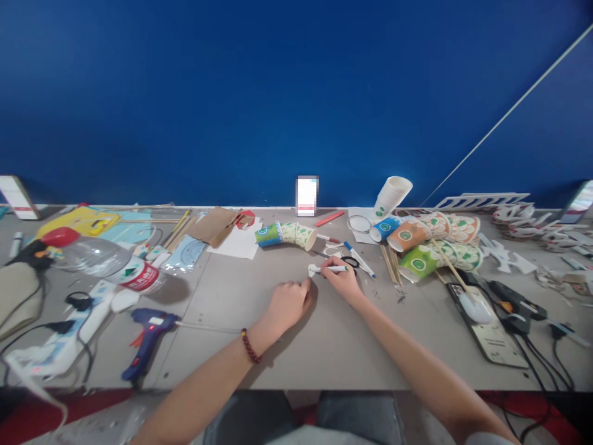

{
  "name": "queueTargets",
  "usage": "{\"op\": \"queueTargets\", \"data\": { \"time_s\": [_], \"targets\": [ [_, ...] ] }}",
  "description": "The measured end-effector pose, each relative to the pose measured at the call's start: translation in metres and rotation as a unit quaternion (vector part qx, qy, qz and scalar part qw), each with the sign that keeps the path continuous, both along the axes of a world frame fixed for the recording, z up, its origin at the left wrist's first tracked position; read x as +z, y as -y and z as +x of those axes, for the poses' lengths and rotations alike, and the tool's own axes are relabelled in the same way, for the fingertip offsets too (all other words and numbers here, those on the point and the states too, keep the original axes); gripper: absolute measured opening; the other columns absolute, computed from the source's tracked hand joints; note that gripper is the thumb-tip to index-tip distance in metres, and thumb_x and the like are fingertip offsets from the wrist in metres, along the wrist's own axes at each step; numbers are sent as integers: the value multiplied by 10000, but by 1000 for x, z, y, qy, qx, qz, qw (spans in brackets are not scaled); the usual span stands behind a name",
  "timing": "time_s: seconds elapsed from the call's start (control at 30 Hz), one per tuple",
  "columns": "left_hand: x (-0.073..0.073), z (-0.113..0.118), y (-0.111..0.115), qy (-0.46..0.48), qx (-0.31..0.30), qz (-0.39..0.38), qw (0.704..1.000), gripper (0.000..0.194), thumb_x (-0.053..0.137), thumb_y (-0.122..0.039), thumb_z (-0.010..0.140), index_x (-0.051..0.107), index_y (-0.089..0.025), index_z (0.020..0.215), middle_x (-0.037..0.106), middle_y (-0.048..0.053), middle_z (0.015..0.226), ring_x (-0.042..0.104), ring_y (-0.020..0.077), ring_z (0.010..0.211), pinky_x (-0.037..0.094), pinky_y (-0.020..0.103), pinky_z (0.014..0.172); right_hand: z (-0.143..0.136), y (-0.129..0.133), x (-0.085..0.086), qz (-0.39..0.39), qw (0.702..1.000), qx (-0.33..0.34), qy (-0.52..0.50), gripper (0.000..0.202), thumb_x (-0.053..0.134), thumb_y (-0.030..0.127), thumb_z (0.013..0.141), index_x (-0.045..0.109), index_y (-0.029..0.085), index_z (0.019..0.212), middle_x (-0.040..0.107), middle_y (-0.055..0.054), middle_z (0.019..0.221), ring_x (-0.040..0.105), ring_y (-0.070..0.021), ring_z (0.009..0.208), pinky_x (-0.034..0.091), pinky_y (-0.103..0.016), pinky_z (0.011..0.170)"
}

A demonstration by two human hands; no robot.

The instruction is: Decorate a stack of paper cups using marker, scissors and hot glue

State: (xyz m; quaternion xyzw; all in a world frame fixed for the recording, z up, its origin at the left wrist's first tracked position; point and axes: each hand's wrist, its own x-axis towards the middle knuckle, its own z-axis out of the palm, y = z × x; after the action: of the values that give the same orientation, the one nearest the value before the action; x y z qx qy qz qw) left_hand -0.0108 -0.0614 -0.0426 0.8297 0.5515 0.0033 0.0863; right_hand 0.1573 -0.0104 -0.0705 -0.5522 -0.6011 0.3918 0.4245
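Observation:
My right hand (341,279) is closed around a white marker (331,269) with a green end, held nearly level just above the table. The marker's left end meets a small white piece (312,270), perhaps paper or foam. From the left, my left hand (288,304) reaches to that piece with fingers curled and fingertips at its lower edge; its exact grip is partly hidden. Black-handled scissors (351,262) and a blue-capped marker (360,259) lie just behind my right hand. Behind the piece, a row of nested paper cups (286,235) lies on its side.
At left are a plastic bottle (111,259), a power strip (69,334) and a blue glue gun (151,337). More paper cups (430,241), a phone (493,334) and a black glue gun (516,306) with cables sit at right. A phone (306,196) stands against the blue wall.

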Motion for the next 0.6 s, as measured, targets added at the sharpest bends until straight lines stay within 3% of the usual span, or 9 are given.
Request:
{"op": "queueTargets", "data": {
  "time_s": [0.6],
  "targets": [
    [-1, -1, -1, 1, 3, 3, 1000, 303, 366, -262, 939, 561, -155, 1144, 692, 119, 828, 666, 244, 736, 476, 339, 651, -1, 0, 1, -26, 999, -1, -44, 89, 545, 230, 666, 555, 201, 582, 581, 23, 563, 525, -149, 583, 397, -263, 581]
  ]
}}
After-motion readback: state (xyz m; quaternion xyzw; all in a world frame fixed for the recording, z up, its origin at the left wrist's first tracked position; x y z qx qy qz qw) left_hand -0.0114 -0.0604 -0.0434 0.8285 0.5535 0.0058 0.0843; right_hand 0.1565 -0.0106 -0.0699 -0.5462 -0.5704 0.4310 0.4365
